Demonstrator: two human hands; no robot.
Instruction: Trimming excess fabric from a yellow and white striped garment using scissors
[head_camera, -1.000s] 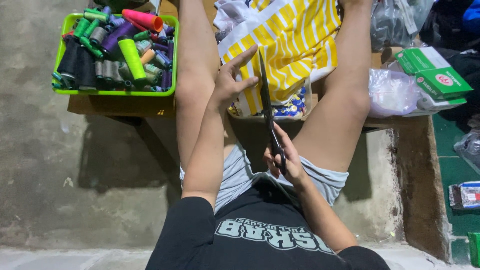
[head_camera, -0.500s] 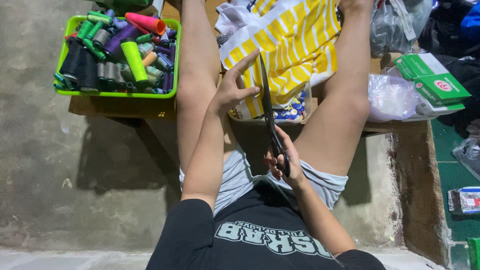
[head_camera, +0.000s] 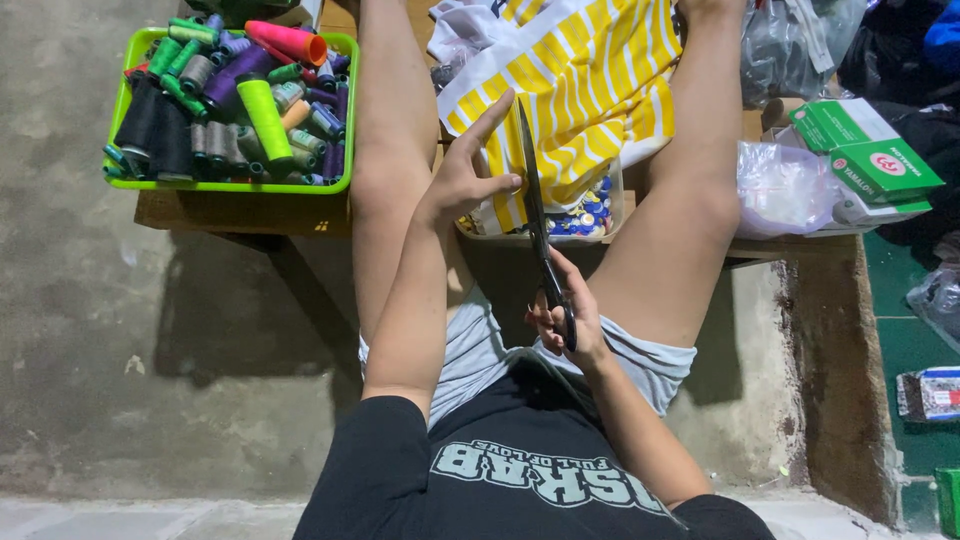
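Clasped in my right hand: the handles of long dark scissors, blades closed or nearly so, long axis running straight away from me toward the cloth. Listing by size, I note:
- yellow-and-white striped fabric, draped between my knees, just beyond the blade tip
- left hand, fingers spread, thumb touching the blade's left side, nearer the fabric.
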